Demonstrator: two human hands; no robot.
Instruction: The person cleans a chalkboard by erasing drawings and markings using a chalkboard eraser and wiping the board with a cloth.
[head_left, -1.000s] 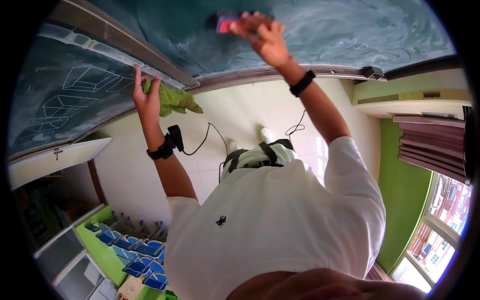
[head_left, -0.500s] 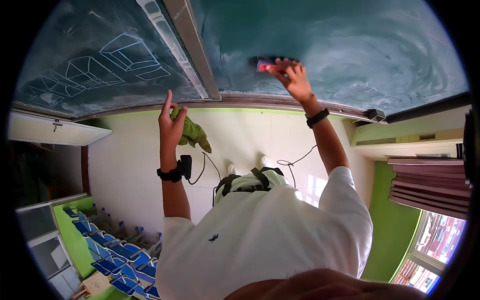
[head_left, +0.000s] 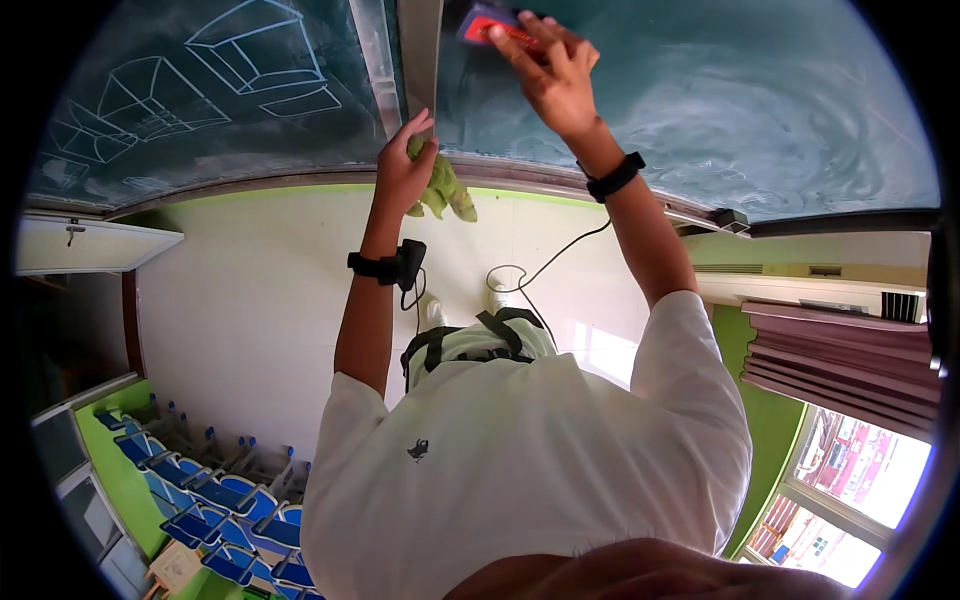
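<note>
Right hand (head_left: 560,82): clasping red-and-purple block eraser (head_left: 479,28), right of grey metal post (head_left: 421,60); best kept flat. Left hand (head_left: 400,172): half-curled round green cloth (head_left: 441,188).

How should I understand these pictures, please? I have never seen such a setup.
There is no robot here: these are a person's own bare hands. All pictures come from one camera worn on the head, looking forward and down, so the white shirt fills the lower part. The left hand holds a green cloth. The right hand grips a red-and-purple block, probably a board eraser, at the dark green chalkboard. Its surface carries pale smears on the right and box-like chalk drawings on the left.
</note>
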